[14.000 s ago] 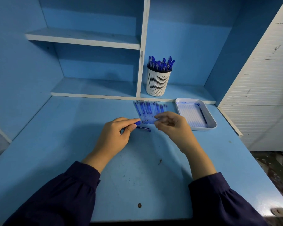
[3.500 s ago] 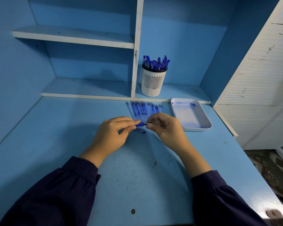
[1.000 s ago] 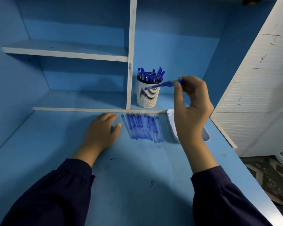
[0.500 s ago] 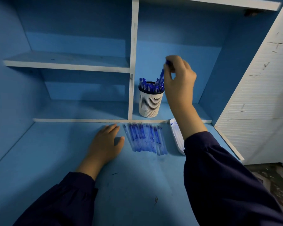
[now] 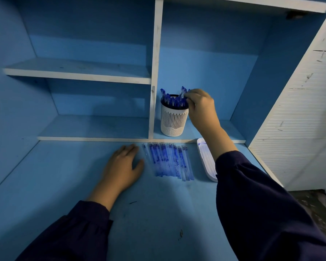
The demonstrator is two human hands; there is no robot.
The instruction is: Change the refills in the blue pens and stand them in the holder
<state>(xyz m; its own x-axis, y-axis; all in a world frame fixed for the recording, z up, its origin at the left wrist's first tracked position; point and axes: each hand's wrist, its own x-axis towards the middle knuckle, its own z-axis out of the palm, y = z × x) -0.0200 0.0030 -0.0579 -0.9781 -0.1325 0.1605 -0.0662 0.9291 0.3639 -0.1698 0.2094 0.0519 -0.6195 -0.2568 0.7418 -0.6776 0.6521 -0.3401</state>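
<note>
My right hand (image 5: 201, 108) is up at the rim of the holder (image 5: 174, 121), fingers curled, thumb and fingertips pinching the top end of one blue pen (image 5: 182, 91). That pen is near upright with its long axis vertical, lower end down inside the holder, top end up, a little tilted. The other pens (image 5: 169, 101) are packed in the same holder, all standing with their tops above the dark rim; the one at the left edge leans left. The holder is white and slotted, and stands on the low shelf (image 5: 94, 127) just right of the white divider (image 5: 154, 110).

My left hand (image 5: 123, 166) lies flat, palm down on the surface (image 5: 64, 176), fingers straight, holding nothing, just left of the refills (image 5: 169, 161). The refills lie side by side on the surface, long axes running away from me toward the shelf edge. I cannot tell which end is the tip. A white tray (image 5: 208, 162) sits just right of the refills, partly hidden by my right forearm and dark sleeve (image 5: 252, 204).
</note>
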